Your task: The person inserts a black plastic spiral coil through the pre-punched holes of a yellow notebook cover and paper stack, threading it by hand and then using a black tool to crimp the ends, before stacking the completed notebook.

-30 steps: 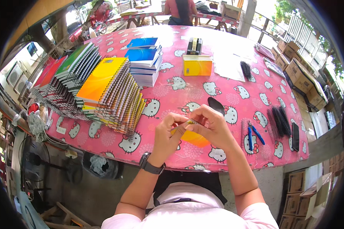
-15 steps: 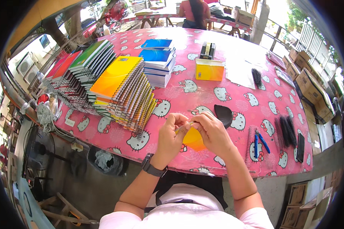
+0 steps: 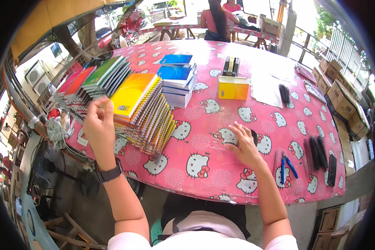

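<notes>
My left hand [image 3: 100,123] is raised at the left side of the yellow notebook stack, fingers loosely curled and thumb up, with nothing visible in it. Beside it, the top yellow spiral notebook [image 3: 133,93] lies flat, its orange end at the far side. My right hand [image 3: 244,145] hovers low over the table, palm down and fingers spread, holding nothing. A black rounded object [image 3: 254,135] is mostly hidden behind that hand. To its right lie blue-handled pliers [image 3: 284,168].
Green notebooks [image 3: 102,71], red notebooks [image 3: 77,81] and blue notebooks [image 3: 175,73] stand in stacks. A tape dispenser [image 3: 231,66] sits behind small yellow notebooks [image 3: 233,88]. Black spiral coils [image 3: 316,148] and a phone [image 3: 331,170] lie at right. People work at the far table.
My hands have parted: the left swung left to the yellow stack, the right moved slightly right and opened. The yellow notebook they held has left the middle; the stack's top notebook now faces the other way.
</notes>
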A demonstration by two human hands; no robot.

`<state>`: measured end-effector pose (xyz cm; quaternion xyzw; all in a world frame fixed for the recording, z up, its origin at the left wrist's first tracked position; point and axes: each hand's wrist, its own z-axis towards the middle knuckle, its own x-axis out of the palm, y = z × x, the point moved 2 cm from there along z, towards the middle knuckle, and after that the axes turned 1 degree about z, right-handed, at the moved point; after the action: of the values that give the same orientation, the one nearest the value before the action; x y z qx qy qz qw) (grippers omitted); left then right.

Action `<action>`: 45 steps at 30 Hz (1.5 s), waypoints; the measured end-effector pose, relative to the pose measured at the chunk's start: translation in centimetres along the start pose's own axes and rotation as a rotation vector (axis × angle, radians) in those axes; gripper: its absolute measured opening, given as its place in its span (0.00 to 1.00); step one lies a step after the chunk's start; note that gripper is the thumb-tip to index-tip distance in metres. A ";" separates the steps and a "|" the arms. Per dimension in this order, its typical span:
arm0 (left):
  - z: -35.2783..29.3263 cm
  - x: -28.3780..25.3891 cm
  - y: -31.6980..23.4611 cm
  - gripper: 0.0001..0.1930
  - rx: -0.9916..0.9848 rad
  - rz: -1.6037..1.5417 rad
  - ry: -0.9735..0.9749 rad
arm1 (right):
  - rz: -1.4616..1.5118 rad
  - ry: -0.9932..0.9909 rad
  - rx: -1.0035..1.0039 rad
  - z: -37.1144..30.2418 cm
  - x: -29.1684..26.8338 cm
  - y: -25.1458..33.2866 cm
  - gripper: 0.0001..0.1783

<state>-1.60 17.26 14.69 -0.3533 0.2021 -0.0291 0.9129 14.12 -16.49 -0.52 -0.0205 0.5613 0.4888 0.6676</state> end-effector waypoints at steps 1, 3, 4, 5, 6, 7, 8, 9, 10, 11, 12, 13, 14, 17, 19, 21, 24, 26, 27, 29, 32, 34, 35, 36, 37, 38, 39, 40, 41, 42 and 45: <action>0.0 0.2 0.4 0.14 -0.028 0.126 0.064 | 0.021 0.006 -0.001 -0.1 0.3 -0.1 0.34; -0.2 -0.2 -0.3 0.13 0.034 0.180 -0.020 | -0.036 0.007 0.022 0.1 0.4 -0.3 0.33; -0.4 -0.3 -0.7 0.13 0.061 0.210 -0.058 | -0.064 0.015 0.035 0.1 0.5 -0.3 0.32; -0.6 -0.1 -0.7 0.17 0.142 0.133 -0.067 | -0.090 0.037 0.046 0.2 0.6 -0.4 0.32; -0.9 0.4 -1.7 0.17 0.322 0.180 -0.052 | -0.139 0.076 0.058 0.3 0.5 -0.5 0.32; -1.3 0.7 -3.1 0.17 0.505 0.229 -0.033 | -0.181 0.118 0.073 0.4 0.7 -0.5 0.32; -1.7 0.8 -4.1 0.18 0.688 0.277 -0.014 | -0.224 0.161 0.088 0.5 0.9 -0.5 0.32; -2.0 0.9 -4.0 0.18 0.476 0.218 0.272 | -0.229 0.173 0.077 0.6 1.0 -0.6 0.32; -2.1 0.5 -4.0 0.17 0.421 0.177 0.295 | -0.234 0.185 0.067 0.8 1.0 -0.8 0.32; -1.9 0.2 -3.8 0.17 0.366 0.136 0.318 | -0.240 0.196 0.058 0.8 1.0 -1.0 0.32; -1.8 0.0 -3.8 0.17 0.310 0.101 0.339 | -0.239 0.196 0.066 0.8 1.3 -1.1 0.32; -1.8 0.0 -4.0 0.16 0.268 0.126 0.323 | -0.238 0.196 0.075 0.7 1.5 -1.2 0.31; -2.1 -0.1 -4.9 0.16 0.403 0.219 0.256 | -0.237 0.196 0.085 0.5 1.7 -1.3 0.31; -3.5 0.8 -8.6 0.14 0.704 0.301 0.011 | -0.227 0.084 0.066 0.6 1.5 -0.9 0.28; -6.7 4.6 -10.9 0.11 0.603 -0.012 0.074 | -0.282 -0.072 0.022 0.4 1.3 -1.3 0.24; -8.4 11.2 -13.4 0.07 0.707 -0.296 0.249 | -0.232 -0.094 0.017 0.2 1.5 -1.2 0.22; -8.1 24.6 -12.2 0.06 0.650 -0.331 0.314 | -0.247 -0.171 -0.035 0.2 1.2 -0.4 0.17; -7.1 32.2 -10.6 0.08 0.710 -0.231 0.267 | -0.250 -0.174 -0.007 0.2 0.6 0.1 0.16; -7.0 35.1 -10.3 0.08 0.755 -0.162 0.236 | -0.298 -0.190 -0.005 0.3 0.2 0.5 0.16; -6.1 39.8 -7.6 0.08 0.776 -0.099 0.312 | -0.295 -0.209 -0.008 0.4 0.1 0.9 0.16; -5.3 42.9 -7.3 0.06 0.700 -0.034 0.520 | -0.324 -0.219 0.018 0.3 -0.3 0.2 0.15; -5.1 43.1 -7.1 0.05 0.657 -0.014 0.604 | -0.327 -0.203 0.026 0.2 -0.6 0.5 0.15; -5.0 42.9 -7.2 0.05 0.656 -0.028 0.602 | -0.316 -0.200 0.028 0.2 -0.5 0.5 0.15; -4.4 42.1 -7.2 0.05 0.651 -0.036 0.587 | -0.315 -0.210 0.019 0.2 -0.5 0.8 0.15; -4.0 41.5 -7.4 0.05 0.653 -0.089 0.553 | -0.320 -0.222 0.015 0.1 -0.7 0.9 0.14; -3.5 40.6 -7.4 0.05 0.652 -0.138 0.517 | -0.323 -0.234 0.007 0.1 -0.8 1.2 0.14; -3.2 39.8 -7.3 0.05 0.645 -0.188 0.487 | -0.310 -0.240 0.009 0.3 -0.8 1.3 0.14; -3.5 38.5 -7.6 0.04 0.613 -0.212 0.499 | -0.334 -0.259 0.015 0.3 -0.7 1.0 0.12; -3.7 36.8 -7.7 0.04 0.581 -0.234 0.509 | -0.357 -0.276 0.019 0.6 -0.5 0.5 0.11; -4.2 34.8 -8.3 0.04 0.586 -0.262 0.522 | -0.381 -0.289 0.035 0.6 -0.4 -0.3 0.11; -7.7 28.9 -9.9 0.04 0.453 -0.392 0.673 | -0.428 -0.403 0.225 0.6 -3.0 -5.4 0.07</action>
<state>22.78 -0.65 5.97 -0.1471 0.4054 -0.3582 0.8280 18.49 -20.86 -0.76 0.0334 0.4513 0.2662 0.8511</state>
